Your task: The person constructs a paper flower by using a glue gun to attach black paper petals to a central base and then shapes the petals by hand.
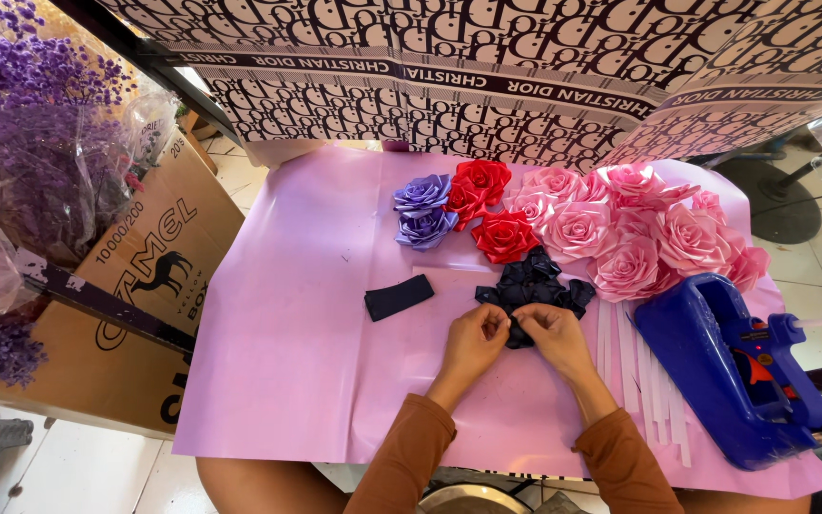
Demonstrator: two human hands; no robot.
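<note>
My left hand (475, 340) and my right hand (552, 333) meet over a dark navy ribbon piece (518, 334), both pinching it between the fingers. Just beyond them lie several dark navy ribbon roses (537, 283) on the pink paper sheet (306, 352). A folded dark navy ribbon strip (399, 296) lies to the left of my hands. Further back sit two purple ribbon roses (423, 211), three red ribbon roses (483, 204) and several pink ribbon roses (632, 231).
A blue glue gun (736, 369) rests on its stand at the right, beside white paper strips (641, 373). A patterned black-and-white sheet (487, 76) hangs at the back. A cardboard box (135, 286) and purple dried flowers (21, 124) stand at the left.
</note>
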